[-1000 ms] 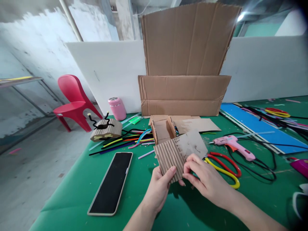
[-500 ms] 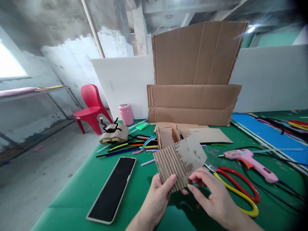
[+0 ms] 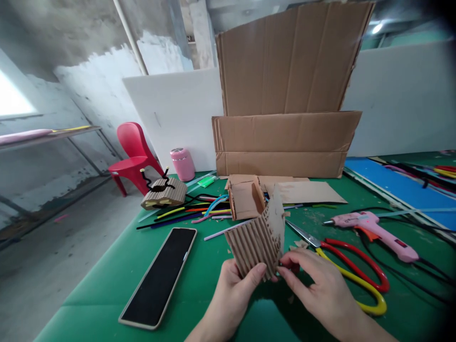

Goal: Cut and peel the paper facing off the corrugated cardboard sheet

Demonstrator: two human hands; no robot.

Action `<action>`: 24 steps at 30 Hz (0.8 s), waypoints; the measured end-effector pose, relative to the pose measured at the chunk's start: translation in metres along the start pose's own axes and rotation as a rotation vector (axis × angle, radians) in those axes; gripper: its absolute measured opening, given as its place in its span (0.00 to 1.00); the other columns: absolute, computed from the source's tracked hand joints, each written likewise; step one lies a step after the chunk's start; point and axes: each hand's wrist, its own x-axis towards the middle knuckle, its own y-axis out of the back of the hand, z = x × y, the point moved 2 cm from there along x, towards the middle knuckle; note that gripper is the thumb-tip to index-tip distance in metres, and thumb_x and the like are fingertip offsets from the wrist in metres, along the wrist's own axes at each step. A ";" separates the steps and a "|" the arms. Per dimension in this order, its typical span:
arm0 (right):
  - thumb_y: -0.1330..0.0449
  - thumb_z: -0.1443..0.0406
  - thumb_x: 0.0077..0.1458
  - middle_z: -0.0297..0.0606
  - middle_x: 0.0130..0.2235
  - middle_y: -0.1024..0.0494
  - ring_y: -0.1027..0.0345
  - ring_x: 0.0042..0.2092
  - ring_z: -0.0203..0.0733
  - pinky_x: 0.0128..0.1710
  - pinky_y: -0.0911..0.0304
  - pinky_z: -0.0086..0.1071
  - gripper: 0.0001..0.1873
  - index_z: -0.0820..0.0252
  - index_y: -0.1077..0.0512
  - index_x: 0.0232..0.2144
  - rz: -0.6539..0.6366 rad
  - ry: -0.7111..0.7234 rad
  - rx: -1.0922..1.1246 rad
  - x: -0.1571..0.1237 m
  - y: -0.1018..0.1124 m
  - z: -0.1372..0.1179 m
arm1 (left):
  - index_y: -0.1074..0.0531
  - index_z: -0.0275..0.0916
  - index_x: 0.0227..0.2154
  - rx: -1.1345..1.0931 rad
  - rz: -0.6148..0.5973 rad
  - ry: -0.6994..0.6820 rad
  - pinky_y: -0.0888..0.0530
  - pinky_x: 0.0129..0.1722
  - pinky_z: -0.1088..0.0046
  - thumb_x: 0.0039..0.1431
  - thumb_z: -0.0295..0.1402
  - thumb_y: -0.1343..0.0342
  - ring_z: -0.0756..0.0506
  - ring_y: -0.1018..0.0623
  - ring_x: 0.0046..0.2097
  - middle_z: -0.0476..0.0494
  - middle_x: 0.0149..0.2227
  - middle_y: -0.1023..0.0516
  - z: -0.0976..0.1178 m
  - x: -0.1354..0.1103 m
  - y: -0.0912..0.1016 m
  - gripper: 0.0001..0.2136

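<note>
A piece of corrugated cardboard [image 3: 251, 244] is raised over the green table. Its ridged face shows on the left, and its smoother, torn part [image 3: 278, 216] bends back on the right. My left hand [image 3: 238, 288] grips the lower left edge, thumb in front and fingers behind. At the lower right edge, my right hand [image 3: 309, 280] is closed, thumb and fingertips pinching the cardboard. Just behind the piece lies a small open cardboard box [image 3: 245, 199]. Scissors [image 3: 320, 244] with red and yellow handles rest beside my right hand.
On the green table [image 3: 103, 289] are a phone [image 3: 162, 275], a pink glue gun [image 3: 374, 232] with its cable, and several pipe cleaners [image 3: 178, 213]. A ridged cardboard model [image 3: 164, 192] and a pink canister [image 3: 183, 164] stand farther left. Large cardboard panels [image 3: 285, 142] rise at the back.
The right part of the cardboard has been folded back, so it stands at an angle to the ridged part. The camera view has tilted slightly down; both hands keep hold near the lower edge.
</note>
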 end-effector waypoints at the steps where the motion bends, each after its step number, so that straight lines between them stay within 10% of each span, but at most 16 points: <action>1: 0.47 0.64 0.51 0.34 0.28 0.29 0.36 0.30 0.36 0.29 0.39 0.31 0.02 0.56 0.35 0.28 -0.012 -0.033 0.033 0.000 0.000 0.000 | 0.27 0.31 0.26 0.022 0.000 -0.003 0.32 0.35 0.69 0.50 0.31 0.48 0.46 0.27 0.31 0.42 0.26 0.23 0.000 0.000 0.000 0.08; 9: 0.48 0.58 0.51 0.34 0.28 0.27 0.34 0.29 0.37 0.27 0.39 0.28 0.10 0.59 0.34 0.29 -0.190 -0.463 0.514 0.003 -0.005 -0.001 | 0.28 0.32 0.25 0.211 0.004 -0.021 0.32 0.33 0.70 0.50 0.33 0.48 0.45 0.28 0.31 0.42 0.25 0.25 0.000 0.000 0.001 0.09; 24: 0.42 0.60 0.44 0.28 0.22 0.36 0.42 0.25 0.32 0.22 0.47 0.25 0.11 0.60 0.39 0.24 -0.167 -0.632 0.793 0.001 -0.017 0.008 | 0.27 0.36 0.28 0.455 -0.002 -0.093 0.31 0.36 0.72 0.50 0.34 0.49 0.44 0.27 0.34 0.44 0.30 0.24 -0.003 0.000 -0.007 0.08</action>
